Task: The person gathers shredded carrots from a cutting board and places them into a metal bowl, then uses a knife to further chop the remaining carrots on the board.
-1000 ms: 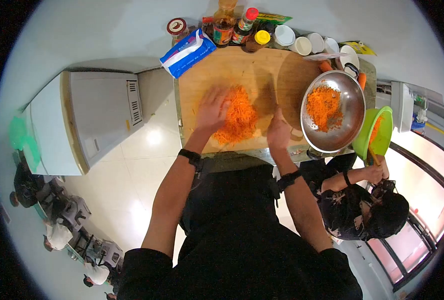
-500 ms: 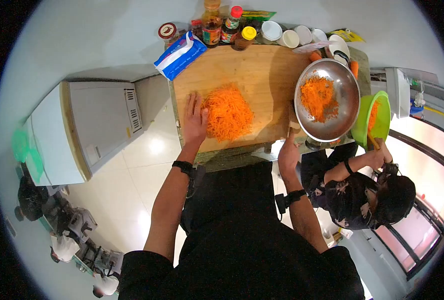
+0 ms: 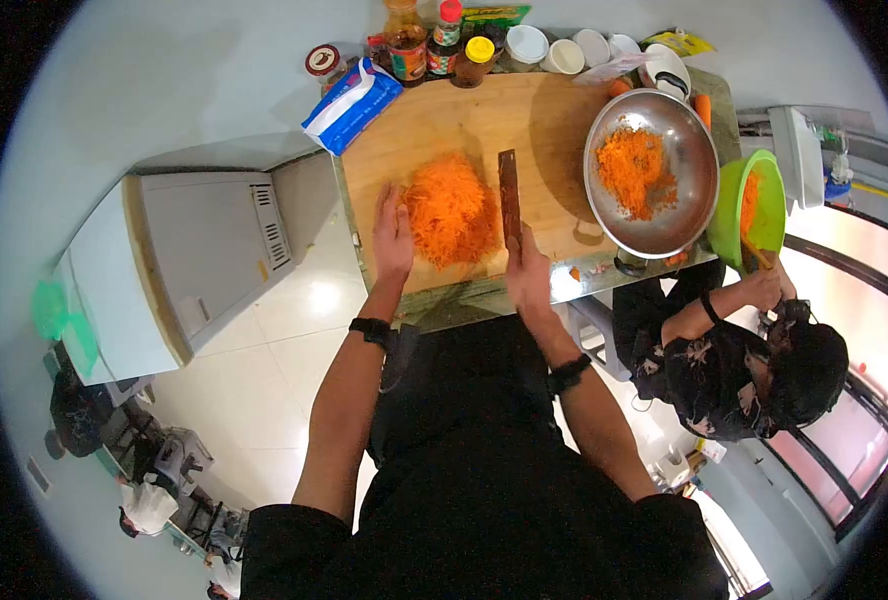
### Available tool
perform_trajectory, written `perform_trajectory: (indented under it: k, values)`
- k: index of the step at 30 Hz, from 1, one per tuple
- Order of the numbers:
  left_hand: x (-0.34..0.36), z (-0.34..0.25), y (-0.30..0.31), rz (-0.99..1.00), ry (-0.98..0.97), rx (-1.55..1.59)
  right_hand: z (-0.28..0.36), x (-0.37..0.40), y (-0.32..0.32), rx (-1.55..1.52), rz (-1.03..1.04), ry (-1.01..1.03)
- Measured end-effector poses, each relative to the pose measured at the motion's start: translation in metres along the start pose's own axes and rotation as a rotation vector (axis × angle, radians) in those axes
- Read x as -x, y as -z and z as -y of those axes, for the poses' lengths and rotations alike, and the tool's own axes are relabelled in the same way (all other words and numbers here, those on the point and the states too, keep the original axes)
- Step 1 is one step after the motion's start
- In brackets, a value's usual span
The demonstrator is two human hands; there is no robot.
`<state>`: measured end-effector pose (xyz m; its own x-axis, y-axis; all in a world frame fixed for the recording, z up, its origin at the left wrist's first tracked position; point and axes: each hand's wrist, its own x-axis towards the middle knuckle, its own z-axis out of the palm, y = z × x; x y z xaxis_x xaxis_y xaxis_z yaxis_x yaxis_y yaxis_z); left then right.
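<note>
A mound of shredded carrot (image 3: 450, 212) lies on the wooden board (image 3: 554, 130). My left hand (image 3: 394, 238) rests against the mound's left side, fingers stretched out, holding nothing. Right of the mound, my right hand (image 3: 527, 272) is closed on a dark, narrow tool (image 3: 509, 195), perhaps a cleaver seen edge-on. Its far end points away from me, and a strip of bare board separates it from the carrot. A metal bowl (image 3: 699, 185) with more shredded carrot stands at the board's right side.
Bottles (image 3: 407, 45), white cups (image 3: 564, 57) and a blue tissue pack (image 3: 354, 105) line the far edge. At the right, a co-worker (image 3: 744, 360) has a hand near a green bowl (image 3: 776, 200) of carrot. A white cabinet (image 3: 209, 240) stands left.
My right hand has moved left from beside the metal bowl to the carrot mound, bringing the dark tool along. My left hand stays beside the mound. The whole view has shifted slightly.
</note>
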<state>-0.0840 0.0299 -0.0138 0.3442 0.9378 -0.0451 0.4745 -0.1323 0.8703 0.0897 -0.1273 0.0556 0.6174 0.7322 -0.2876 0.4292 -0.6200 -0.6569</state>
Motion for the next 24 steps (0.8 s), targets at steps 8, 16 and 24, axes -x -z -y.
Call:
perform_trajectory:
  k: [8,16,24]
  values:
    - [-0.029,-0.003,0.075,-0.218,0.1,0.197,-0.017,0.017,-0.002,0.079,0.527,0.491]
    - [-0.016,0.008,0.102,-0.081,0.27,0.395,-0.006,-0.023,-0.007,0.221,0.747,0.559]
    - [0.012,0.017,0.095,-0.137,0.363,0.479,-0.01,-0.027,0.0,0.039,0.664,0.343]
